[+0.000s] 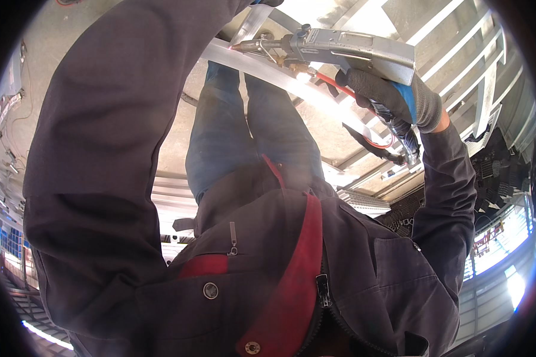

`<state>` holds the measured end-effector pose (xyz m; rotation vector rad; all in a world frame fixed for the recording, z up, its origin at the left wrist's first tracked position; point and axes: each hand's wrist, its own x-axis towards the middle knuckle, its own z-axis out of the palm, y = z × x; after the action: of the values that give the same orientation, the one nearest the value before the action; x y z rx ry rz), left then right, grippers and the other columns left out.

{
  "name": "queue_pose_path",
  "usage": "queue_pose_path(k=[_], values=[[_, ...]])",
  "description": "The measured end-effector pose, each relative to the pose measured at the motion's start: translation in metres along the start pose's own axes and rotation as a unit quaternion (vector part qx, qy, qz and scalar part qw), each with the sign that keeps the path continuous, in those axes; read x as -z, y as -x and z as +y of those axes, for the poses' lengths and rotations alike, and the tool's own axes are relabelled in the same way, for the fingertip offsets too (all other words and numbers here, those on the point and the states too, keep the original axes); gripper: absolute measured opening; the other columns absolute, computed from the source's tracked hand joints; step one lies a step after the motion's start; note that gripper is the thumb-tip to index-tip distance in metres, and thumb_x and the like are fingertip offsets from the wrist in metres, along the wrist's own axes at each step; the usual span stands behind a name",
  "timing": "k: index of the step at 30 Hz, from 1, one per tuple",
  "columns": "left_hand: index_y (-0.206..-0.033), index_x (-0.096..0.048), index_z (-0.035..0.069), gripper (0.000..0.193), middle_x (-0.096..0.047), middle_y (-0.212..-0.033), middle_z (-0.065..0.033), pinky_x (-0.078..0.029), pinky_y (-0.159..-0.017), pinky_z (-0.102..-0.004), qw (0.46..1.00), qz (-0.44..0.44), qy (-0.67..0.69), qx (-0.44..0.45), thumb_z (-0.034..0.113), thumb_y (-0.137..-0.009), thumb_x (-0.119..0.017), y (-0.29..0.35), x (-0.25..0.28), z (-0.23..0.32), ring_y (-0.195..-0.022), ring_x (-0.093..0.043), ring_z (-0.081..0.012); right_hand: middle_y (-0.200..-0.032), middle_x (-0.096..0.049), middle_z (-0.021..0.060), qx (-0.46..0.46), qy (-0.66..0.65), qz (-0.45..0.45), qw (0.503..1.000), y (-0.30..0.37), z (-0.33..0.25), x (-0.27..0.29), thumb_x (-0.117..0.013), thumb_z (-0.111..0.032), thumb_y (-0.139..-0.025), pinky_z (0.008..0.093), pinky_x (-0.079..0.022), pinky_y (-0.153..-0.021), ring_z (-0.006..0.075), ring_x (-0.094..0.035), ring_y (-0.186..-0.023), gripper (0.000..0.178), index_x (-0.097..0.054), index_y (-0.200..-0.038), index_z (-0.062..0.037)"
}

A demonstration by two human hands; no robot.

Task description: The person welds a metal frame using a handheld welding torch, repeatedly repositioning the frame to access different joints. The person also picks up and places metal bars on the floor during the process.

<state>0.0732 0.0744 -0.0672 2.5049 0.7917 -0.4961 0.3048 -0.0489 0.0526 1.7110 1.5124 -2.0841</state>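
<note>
My right hand, in a grey, black and blue glove, is wrapped round the grip of a silver handheld welding gun. The gun points left, and its copper-coloured nozzle tip is at or very close to a bright metal bar, near where a second metal bar meets it; contact cannot be made out. An orange-red hose runs back from the gun past my hand. Only a sliver of my left hand, gloved in dark and blue, shows at the top edge; its fingers are cut off.
Several parallel metal bars form a frame at the upper right. My legs in blue jeans stand just behind the bar. Cables and small items lie on the concrete floor at the left. Dark matting lies at the right.
</note>
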Motion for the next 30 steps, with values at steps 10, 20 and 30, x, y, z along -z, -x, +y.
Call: queue_pose_path(k=[10, 20, 30], values=[[-0.160, -0.025, 0.017, 0.094, -0.016, -0.170, -0.0056, -0.025, -0.123, -0.0410, 1.000, -0.004, 0.001, -0.003, 0.037, -0.084, -0.076, -0.001, -0.001, 0.000, -0.152, -0.030, -0.0247, -0.068, -0.062, 0.0002, -0.070, 0.044, -0.016, 0.996, -0.006, -0.001, 0.009, -0.070, -0.040, -0.095, 0.0254, -0.044, -0.052, 0.0083, -0.057, -0.060, 0.034, -0.072, -0.096, -0.0058], [-0.160, -0.024, 0.016, 0.093, -0.016, -0.170, -0.0058, -0.022, -0.124, -0.0394, 1.000, -0.012, -0.005, 0.003, 0.034, -0.085, -0.075, 0.001, 0.000, 0.000, -0.152, -0.027, -0.0237, -0.063, -0.059, -0.0013, -0.093, 0.051, -0.017, 0.994, -0.012, 0.005, 0.011, -0.071, -0.043, -0.094, 0.0256, -0.041, -0.049, 0.0087, -0.054, -0.055, 0.038, -0.071, -0.083, -0.0065], [-0.161, -0.022, 0.014, 0.091, -0.014, -0.170, -0.0056, -0.019, -0.126, -0.0381, 1.000, -0.026, -0.011, 0.009, 0.029, -0.087, -0.073, 0.005, 0.008, 0.005, -0.154, -0.023, -0.0221, -0.067, -0.061, -0.0003, -0.085, 0.015, -0.065, 0.994, -0.013, 0.024, 0.022, -0.072, -0.040, -0.094, 0.0242, -0.043, -0.051, 0.0086, -0.056, -0.058, 0.035, -0.071, -0.089, -0.0051]])
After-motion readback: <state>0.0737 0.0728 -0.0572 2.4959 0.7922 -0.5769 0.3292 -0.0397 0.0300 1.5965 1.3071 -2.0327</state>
